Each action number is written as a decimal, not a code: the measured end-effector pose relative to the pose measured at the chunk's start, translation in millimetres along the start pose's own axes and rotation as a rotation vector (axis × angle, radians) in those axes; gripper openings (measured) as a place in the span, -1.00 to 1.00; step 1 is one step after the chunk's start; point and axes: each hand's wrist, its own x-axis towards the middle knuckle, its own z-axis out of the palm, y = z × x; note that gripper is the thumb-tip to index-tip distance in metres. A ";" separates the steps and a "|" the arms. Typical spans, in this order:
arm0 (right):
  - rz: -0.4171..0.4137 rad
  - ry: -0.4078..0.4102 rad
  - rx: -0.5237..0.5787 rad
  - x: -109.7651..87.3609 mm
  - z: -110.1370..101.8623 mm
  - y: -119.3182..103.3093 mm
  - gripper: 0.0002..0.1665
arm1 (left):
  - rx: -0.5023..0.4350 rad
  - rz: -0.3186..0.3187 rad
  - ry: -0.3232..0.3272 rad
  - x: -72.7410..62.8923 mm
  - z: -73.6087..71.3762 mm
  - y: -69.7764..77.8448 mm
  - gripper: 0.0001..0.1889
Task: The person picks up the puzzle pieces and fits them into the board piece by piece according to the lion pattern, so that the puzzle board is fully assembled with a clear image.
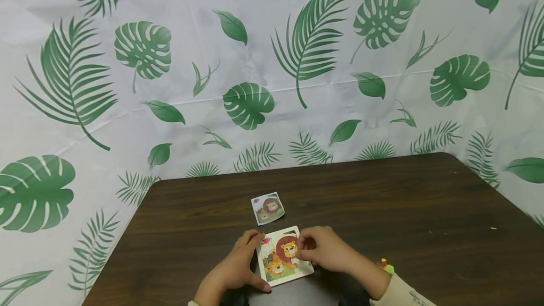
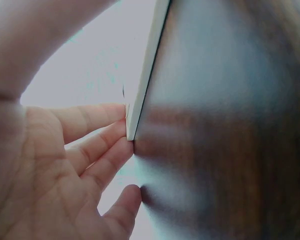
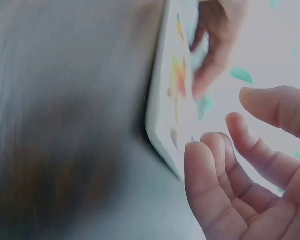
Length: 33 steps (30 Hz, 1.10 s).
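Note:
A small square jigsaw puzzle [image 1: 278, 254] in a pale frame shows a lion and a cub, with piece seams visible. My left hand [image 1: 240, 261] holds its left side, the thumb by the near corner and the fingers by the far one. In the left wrist view, several fingertips touch the edge of the frame [image 2: 147, 75]. At the right side of the puzzle is my right hand [image 1: 325, 249], fingers bent loosely. The right wrist view shows a gap between its thumb [image 3: 270, 102] and index finger, with no piece visible there.
Beyond the puzzle, a picture card [image 1: 267, 208] with the same lion scene lies on the dark wooden table [image 1: 382, 192]. A small red, yellow and green object [image 1: 386, 265] sits by the right forearm. A leaf-patterned cloth [image 1: 255, 60] hangs behind the table.

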 end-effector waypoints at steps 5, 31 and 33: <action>0.052 0.029 0.020 -12.0 -23.4 8.8 -0.90 | -0.001 -0.011 -0.005 0.0 0.1 1.5 0.11; 0.160 0.058 0.030 -66.5 -83.9 40.6 -0.86 | -0.006 -0.013 -0.002 -1.3 -1.4 4.2 0.10; 0.174 0.058 0.035 -69.0 -86.5 41.9 -0.85 | -0.006 -0.013 -0.001 -1.4 -1.4 4.3 0.10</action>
